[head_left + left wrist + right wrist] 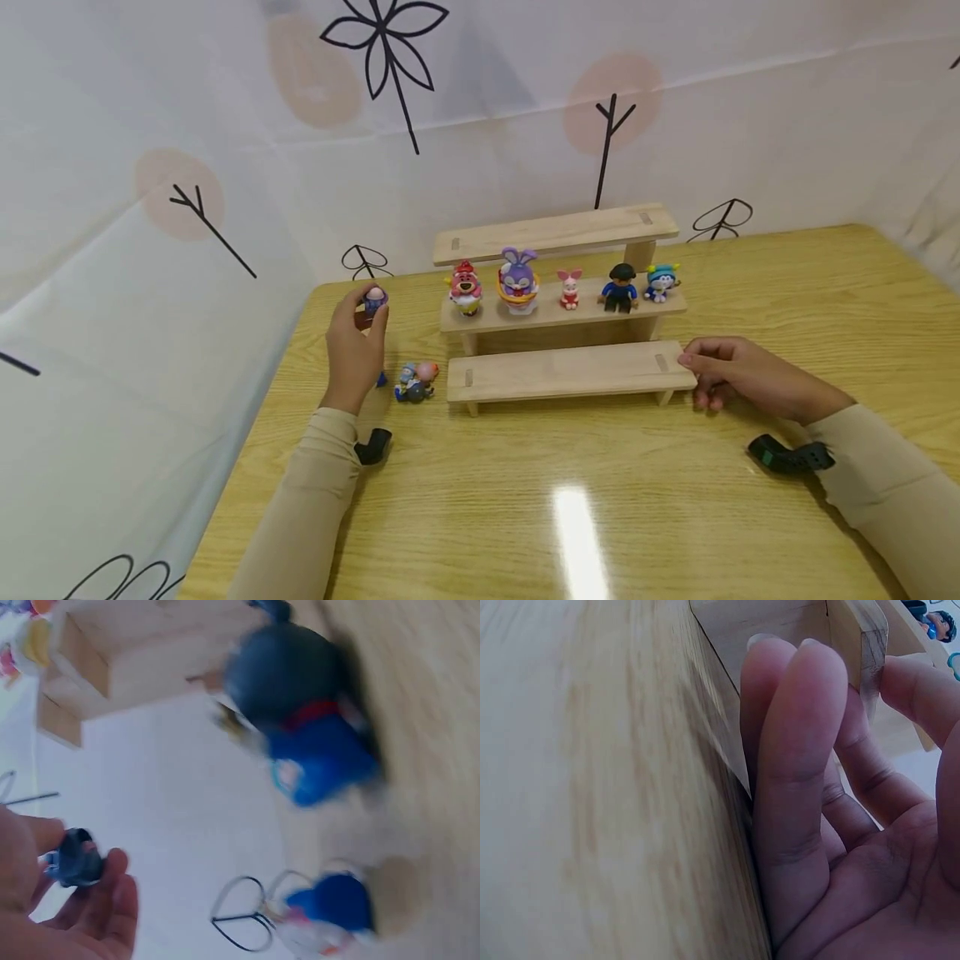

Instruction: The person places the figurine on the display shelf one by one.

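Note:
In the head view my left hand [356, 352] pinches a small blue-purple figurine [375, 302] between thumb and fingers, raised left of the wooden stepped shelf [562, 372]. In the left wrist view the held figurine [79, 859] looks dark blue; its details are blurred. At the shelf's right end, my right hand [738, 375] grips the edge of the lowest board [871, 656] between thumb and a finger, the other fingers curled beneath. Below the left hand, several small figurines [415, 383] lie bunched on the table.
On the middle step stand a red-capped pink bear [466, 287], a purple rabbit [518, 283], a pink piglet [569, 289], a dark-capped toy man [619, 288] and a blue-white figurine [662, 283]. The top board [555, 233] stands behind. A patterned cloth [495, 167] hangs beyond the table [480, 500].

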Demonstrator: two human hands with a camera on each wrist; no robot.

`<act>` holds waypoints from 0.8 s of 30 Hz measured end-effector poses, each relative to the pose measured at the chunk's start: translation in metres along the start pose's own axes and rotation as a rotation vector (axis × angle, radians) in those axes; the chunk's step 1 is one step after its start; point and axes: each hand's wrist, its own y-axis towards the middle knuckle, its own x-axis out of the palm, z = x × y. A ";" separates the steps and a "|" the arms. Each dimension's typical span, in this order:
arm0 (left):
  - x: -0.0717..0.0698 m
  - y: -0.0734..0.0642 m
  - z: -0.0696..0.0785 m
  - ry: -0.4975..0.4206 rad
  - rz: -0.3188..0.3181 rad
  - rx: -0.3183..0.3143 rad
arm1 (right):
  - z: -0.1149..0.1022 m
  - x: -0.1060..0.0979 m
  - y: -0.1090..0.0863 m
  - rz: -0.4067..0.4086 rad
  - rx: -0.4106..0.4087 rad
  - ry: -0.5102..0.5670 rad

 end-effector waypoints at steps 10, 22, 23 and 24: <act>-0.001 -0.009 0.045 -0.263 0.128 0.203 | 0.000 -0.002 0.000 -0.009 -0.015 0.011; 0.006 -0.035 0.095 -0.462 0.100 0.493 | 0.001 -0.001 0.000 -0.005 -0.011 0.001; 0.009 -0.037 0.098 -0.462 0.096 0.508 | 0.000 -0.001 0.000 -0.001 -0.006 -0.003; 0.011 -0.038 0.101 -0.460 0.092 0.528 | 0.000 0.000 0.000 0.002 -0.003 -0.005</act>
